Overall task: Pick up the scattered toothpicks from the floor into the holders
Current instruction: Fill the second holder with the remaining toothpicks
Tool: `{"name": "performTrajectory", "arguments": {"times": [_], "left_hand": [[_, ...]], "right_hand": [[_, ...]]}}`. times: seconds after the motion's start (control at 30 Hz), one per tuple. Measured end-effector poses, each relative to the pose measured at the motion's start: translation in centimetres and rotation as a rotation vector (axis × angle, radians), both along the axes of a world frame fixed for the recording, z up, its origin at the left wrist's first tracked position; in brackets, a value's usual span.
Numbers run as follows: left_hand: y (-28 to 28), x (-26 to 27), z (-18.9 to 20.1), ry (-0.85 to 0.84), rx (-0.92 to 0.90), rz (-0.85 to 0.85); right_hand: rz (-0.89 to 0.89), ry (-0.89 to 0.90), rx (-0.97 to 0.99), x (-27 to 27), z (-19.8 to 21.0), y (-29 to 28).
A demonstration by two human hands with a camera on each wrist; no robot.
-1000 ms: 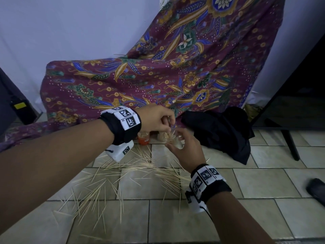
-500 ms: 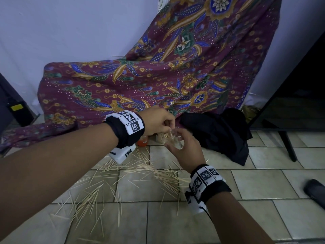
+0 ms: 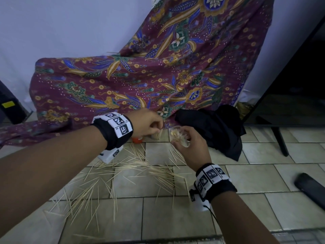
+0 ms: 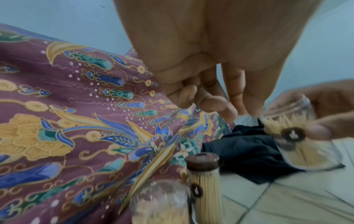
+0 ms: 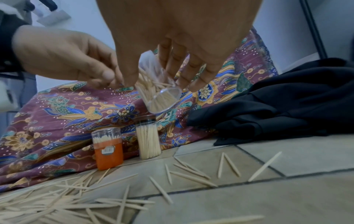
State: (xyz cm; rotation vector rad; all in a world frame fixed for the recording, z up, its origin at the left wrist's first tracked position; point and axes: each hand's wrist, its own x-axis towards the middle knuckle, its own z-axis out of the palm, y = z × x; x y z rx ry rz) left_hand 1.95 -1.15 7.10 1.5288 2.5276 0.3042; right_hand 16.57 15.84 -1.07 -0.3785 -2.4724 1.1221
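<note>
My right hand (image 3: 184, 140) grips a clear plastic holder (image 3: 177, 136) part full of toothpicks, tilted, above the floor; the right wrist view shows the holder (image 5: 159, 97) between thumb and fingers. My left hand (image 3: 159, 128) hovers just left of it, fingers curled together (image 4: 201, 101), and no toothpick shows between them. Below stand an orange holder (image 5: 109, 150) and a brown-capped clear holder (image 5: 148, 139) packed with toothpicks. Scattered toothpicks (image 3: 137, 166) cover the tiles under both wrists.
A patterned maroon cloth (image 3: 158, 76) hangs behind the holders. A black cloth (image 3: 216, 127) lies bunched to the right. A dark furniture leg (image 3: 281, 143) stands further right, and a dark object (image 3: 311, 187) lies on the tiled floor (image 3: 255, 173).
My left hand has drawn back to the left from the mouth of the held holder. The right hand keeps its grip, and the holder sits slightly further right.
</note>
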Motion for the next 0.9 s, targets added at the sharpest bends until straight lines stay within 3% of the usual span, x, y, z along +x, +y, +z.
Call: {"name": "performTrajectory", "arguments": {"times": [0.17, 0.23, 0.43, 0.57, 0.77, 0.9], "left_hand": [[0.5, 3.1, -5.4, 0.019, -0.437, -0.172], [0.7, 4.7, -7.5, 0.041, -0.500, -0.248], [1.0, 7.6, -11.1, 0.058, -0.483, -0.239], [1.2, 8.4, -10.9, 0.074, -0.475, -0.220], [1.0, 7.7, -10.5, -0.041, -0.444, -0.194], [0.6, 7.6, -10.6, -0.001, -0.436, -0.233]], "right_hand": [[-0.045, -0.045, 0.006, 1.6, -0.5, 1.5], [-0.062, -0.047, 0.011, 2.1, -0.7, 1.8], [-0.086, -0.034, 0.014, 3.3, -1.7, 2.2], [-0.096, -0.031, 0.010, 3.8, -2.3, 2.3], [-0.107, -0.040, 0.006, 4.2, -2.8, 2.3], [-0.102, -0.053, 0.007, 4.2, -2.7, 2.3]]}}
